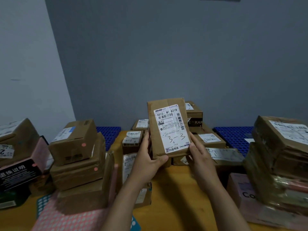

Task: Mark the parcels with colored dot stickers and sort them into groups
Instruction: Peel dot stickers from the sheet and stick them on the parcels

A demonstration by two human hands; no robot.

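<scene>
Two hands hold one brown parcel [168,129] upright at frame centre, above the tabletop [175,197]. My left hand [148,157] grips its lower left edge, my right hand [200,157] its lower right, fingers [146,139] curled round it. Left of centre, three stacked boxes [76,172] show two pink dots [83,144]; one pink sticker sheet [66,219] lies lower left.

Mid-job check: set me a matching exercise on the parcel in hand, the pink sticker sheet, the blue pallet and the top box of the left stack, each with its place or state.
1. held parcel
2. pink sticker sheet
3. blue pallet
4. top box of the left stack

A. shows a pink dot on its side
B. lies flat at the near left of the table
C. upright, gripped by left hand and right hand
D. beyond the table's far edge

Pairs: 1-C, 2-B, 3-D, 4-A.
</scene>
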